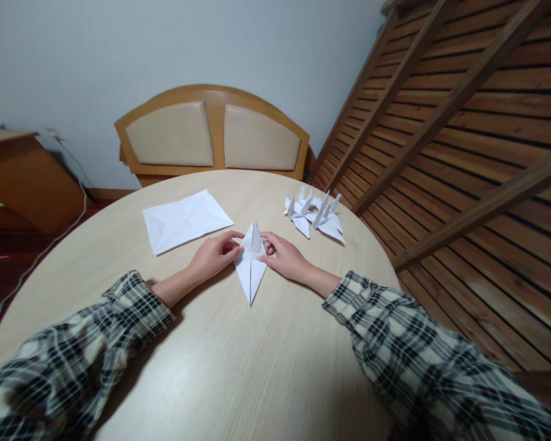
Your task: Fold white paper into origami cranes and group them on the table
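Observation:
A white sheet of paper folded into a long diamond is held between my two hands, above the middle of the table. One point of it faces me and the other faces away. My left hand pinches its left edge between thumb and fingers. On the right edge, my right hand grips with the thumb on top and the fingers curled behind. A crease runs down the centre of the lower half. Whether the lower point touches the tabletop, I cannot tell.
White paper sheets lie at the back left of the round wooden table. Several folded paper cranes stand at the back right. Beyond are a padded headboard and a slatted wooden frame. A cable hangs at left.

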### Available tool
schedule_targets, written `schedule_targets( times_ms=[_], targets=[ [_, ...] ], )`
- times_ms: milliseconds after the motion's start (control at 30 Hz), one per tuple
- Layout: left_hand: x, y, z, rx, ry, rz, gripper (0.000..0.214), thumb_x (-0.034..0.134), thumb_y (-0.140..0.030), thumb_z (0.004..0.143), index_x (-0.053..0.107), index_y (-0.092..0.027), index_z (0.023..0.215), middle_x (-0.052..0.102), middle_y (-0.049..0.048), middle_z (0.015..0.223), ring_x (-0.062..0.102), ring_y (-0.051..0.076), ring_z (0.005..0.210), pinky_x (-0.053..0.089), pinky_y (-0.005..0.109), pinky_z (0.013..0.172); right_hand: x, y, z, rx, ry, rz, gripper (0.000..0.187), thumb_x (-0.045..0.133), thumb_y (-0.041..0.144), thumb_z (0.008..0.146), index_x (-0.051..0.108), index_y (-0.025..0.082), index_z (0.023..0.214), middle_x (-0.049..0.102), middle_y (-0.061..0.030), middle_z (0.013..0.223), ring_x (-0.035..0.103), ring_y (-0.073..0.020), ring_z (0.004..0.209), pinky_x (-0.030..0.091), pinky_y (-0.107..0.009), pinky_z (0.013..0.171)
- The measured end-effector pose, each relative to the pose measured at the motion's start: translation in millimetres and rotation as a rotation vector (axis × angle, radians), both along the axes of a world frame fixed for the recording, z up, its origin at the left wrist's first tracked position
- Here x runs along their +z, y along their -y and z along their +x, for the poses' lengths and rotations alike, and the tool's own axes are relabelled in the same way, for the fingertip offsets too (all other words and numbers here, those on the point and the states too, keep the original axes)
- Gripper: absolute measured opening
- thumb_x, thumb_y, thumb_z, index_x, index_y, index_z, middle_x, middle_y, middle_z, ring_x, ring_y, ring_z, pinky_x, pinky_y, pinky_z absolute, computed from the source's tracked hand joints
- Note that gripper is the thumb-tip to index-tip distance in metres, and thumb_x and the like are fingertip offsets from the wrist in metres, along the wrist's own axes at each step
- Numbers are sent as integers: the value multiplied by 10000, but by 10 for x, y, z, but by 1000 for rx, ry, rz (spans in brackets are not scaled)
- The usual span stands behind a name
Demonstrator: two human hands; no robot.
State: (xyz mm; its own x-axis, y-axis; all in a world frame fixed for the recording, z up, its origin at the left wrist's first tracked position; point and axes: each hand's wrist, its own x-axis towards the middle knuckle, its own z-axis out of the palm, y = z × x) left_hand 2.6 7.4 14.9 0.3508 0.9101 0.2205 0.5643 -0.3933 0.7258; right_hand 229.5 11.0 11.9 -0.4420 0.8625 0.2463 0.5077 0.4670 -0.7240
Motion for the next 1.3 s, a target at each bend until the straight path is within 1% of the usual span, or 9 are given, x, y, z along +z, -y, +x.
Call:
schedule_targets(
  times_ms=[267, 533, 600, 700, 767, 833, 900, 1033, 1300],
  targets=[
    [60, 55, 23, -18, -70, 61, 459, 576, -285, 858, 508, -182, 1301, 709, 32, 857, 615, 167, 722, 455, 309, 700, -53, -27, 19, -29, 14, 69, 568, 648, 123, 813, 509, 214, 1357, 595, 4, 848, 545, -160, 795, 459, -339, 798],
    [-5, 23, 25, -38, -121, 138, 683, 580, -237, 849, 321, -167, 1477, 706, 76, 983, 648, 209, 855, 500, 358, 781, -96, -29, 38, -12, -28, 92, 806, 639, 115, 803, 278, 257, 1509, 604, -45, 1077, 543, -140, 766, 497, -358, 816],
    [-39, 7, 15, -28, -141, 188, 698, 598, -238, 853, 315, -163, 1487, 700, 102, 1051, 655, 231, 931, 515, 387, 833, -86, -18, 36, -3, -17, 120, 752, 629, 102, 801, 315, 257, 1467, 604, -45, 1081, 550, -144, 779, 500, -357, 816],
    [-81, -6, 2, -15, -181, 298, 658, 628, -240, 863, 362, -154, 1458, 664, 150, 1191, 639, 269, 1066, 523, 443, 917, -53, -2, 35, -1, 40, 173, 485, 619, 101, 804, 481, 212, 1256, 604, -36, 997, 561, -162, 811, 493, -354, 811],
    [-97, -9, -3, -15, -228, 402, 558, 644, -239, 872, 447, -143, 1385, 610, 182, 1295, 591, 300, 1181, 500, 485, 992, -29, 6, 36, 4, 104, 216, 290, 632, 127, 817, 544, 195, 1084, 606, -32, 942, 566, -175, 832, 480, -359, 824],
    [-103, -9, -4, -14, -288, 498, 427, 655, -242, 882, 532, -136, 1276, 565, 199, 1350, 547, 324, 1246, 478, 513, 1035, -16, 9, 37, 19, 166, 265, 184, 639, 161, 844, 571, 191, 1012, 617, -35, 929, 567, -185, 857, 465, -370, 858],
    [-103, -8, -3, -17, -334, 557, 308, 657, -247, 893, 584, -142, 1173, 559, 200, 1351, 544, 331, 1246, 486, 527, 1028, -18, 9, 39, 37, 212, 308, 180, 632, 186, 874, 598, 180, 1051, 631, -48, 954, 565, -194, 889, 450, -379, 893],
    [-90, -6, 1, -48, -380, 598, 164, 616, -250, 932, 628, -155, 1066, 593, 187, 1301, 570, 325, 1215, 515, 538, 983, -51, 4, 46, 37, 279, 347, 292, 621, 221, 910, 620, 149, 1192, 628, -80, 1007, 558, -212, 945, 441, -384, 926],
    [-63, 1, 21, -89, -455, 595, 246, 577, -248, 962, 696, -110, 1127, 631, 196, 1273, 584, 323, 1179, 506, 519, 1000, -55, 9, 45, 15, 344, 350, 298, 623, 243, 917, 685, 143, 1190, 604, -84, 979, 552, -225, 941, 451, -386, 921]
  ],
)
